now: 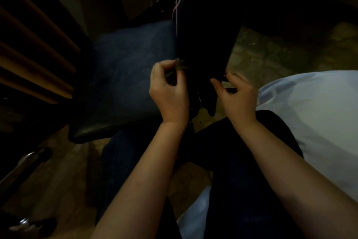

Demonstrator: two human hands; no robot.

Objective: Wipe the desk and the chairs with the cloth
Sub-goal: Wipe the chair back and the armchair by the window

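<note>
Cloth [181, 64], a small grey crumpled wad, is pinched in the left hand [168, 87], at 12 o'clock from its palm, against the chair back [203, 45]. The right hand [237, 93], at 3 o'clock, curls beside that dark smooth panel; whether it grips is unclear. The panel runs away toward 12, with the blue padded seat [126, 76] at 9.

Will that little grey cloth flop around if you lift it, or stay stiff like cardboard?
Probably floppy: the cloth is bunched into a soft wad in the left hand, which a stiff thing wouldn't allow. It is likely light too, since a few curled fingers are enough to hold it. It looks fuzzy, so it probably won't slip, though the picture is dark.
</note>
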